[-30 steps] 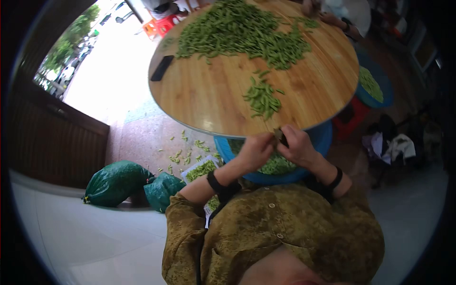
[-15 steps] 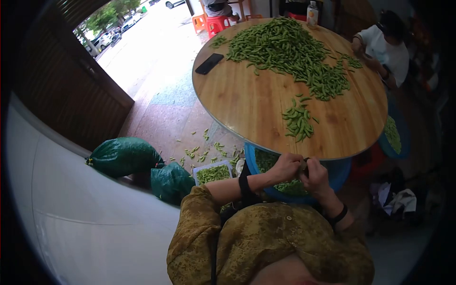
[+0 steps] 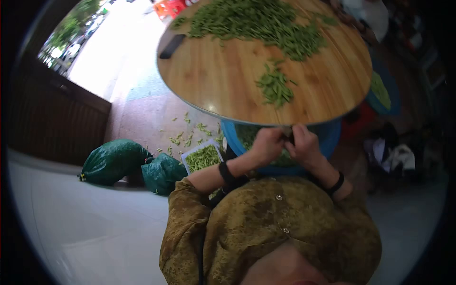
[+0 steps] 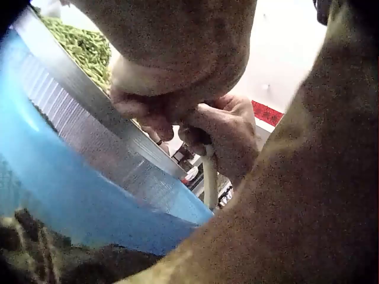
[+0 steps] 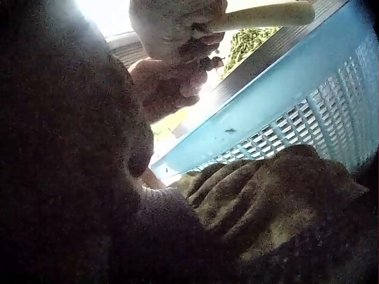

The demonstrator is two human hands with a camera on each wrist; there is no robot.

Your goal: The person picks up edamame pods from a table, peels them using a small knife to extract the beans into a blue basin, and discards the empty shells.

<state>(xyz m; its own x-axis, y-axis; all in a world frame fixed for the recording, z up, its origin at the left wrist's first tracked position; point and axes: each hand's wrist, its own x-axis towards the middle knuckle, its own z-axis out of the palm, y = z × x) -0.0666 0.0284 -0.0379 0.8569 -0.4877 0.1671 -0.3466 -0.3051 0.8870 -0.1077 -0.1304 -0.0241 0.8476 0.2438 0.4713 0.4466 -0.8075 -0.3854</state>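
Observation:
My left hand (image 3: 267, 144) and right hand (image 3: 304, 145) meet at the front edge of the round wooden table (image 3: 213, 80), over a blue basket (image 3: 231, 135). A pale rod (image 4: 210, 177) sticks out from the curled fingers of the right hand (image 4: 228, 133) in the left wrist view; the same rod (image 5: 272, 16) shows in the right wrist view. Curled left fingers touch or nearly touch the right ones, and whatever they pinch is hidden. On the tabletop just beyond lies a small heap of green pods (image 3: 274, 86).
Farther back is a large pod heap (image 3: 256, 23), with a black phone (image 3: 172, 46) left of it. Green bags (image 3: 114, 161) and a white tray (image 3: 184, 161) of pods stand on the floor at left, among scattered pods. Another person (image 3: 365, 14) is at the far right.
The head view tilted up and back down, shifting the table in the picture. Both hands stay together over the basket; no clear change in what they hold shows.

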